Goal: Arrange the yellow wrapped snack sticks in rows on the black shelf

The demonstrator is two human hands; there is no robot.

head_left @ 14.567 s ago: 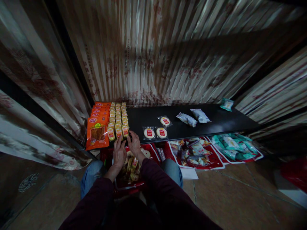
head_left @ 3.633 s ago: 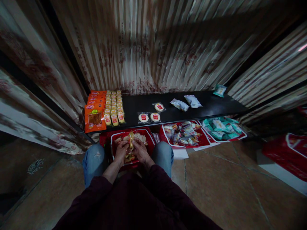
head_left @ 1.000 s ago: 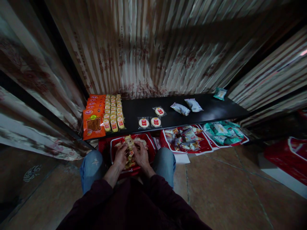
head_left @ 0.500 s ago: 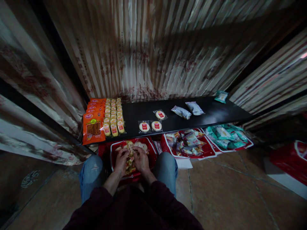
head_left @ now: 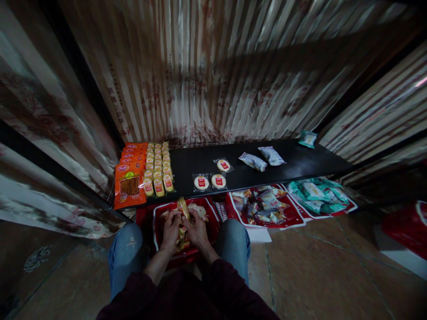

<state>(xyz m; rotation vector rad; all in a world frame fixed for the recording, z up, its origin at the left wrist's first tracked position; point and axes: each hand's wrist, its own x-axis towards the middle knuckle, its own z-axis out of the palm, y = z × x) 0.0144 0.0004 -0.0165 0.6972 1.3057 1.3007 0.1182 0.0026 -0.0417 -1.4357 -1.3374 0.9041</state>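
My left hand point(head_left: 171, 230) and my right hand point(head_left: 196, 231) are close together over a red basket point(head_left: 213, 218) that sits between my knees. Both hands have their fingers curled round small yellow snack packets point(head_left: 183, 208), one of which sticks up between them. More packets fill the basket beneath. Just beyond it runs a low black shelf point(head_left: 253, 175), where rows of the same yellow packets point(head_left: 158, 171) lie next to stacked orange bags point(head_left: 130, 182) at its left end.
Three round cakes in clear wrap point(head_left: 211, 178), two silver packets point(head_left: 262, 158) and a green packet point(head_left: 307, 138) lie on the shelf. Red trays of mixed snacks point(head_left: 263, 205) and green packets point(head_left: 320, 193) sit below it. Striped curtains hang behind and left.
My hands stayed over the basket and closed together round the yellow packets, one packet now poking up between them. The view tipped slightly downward.
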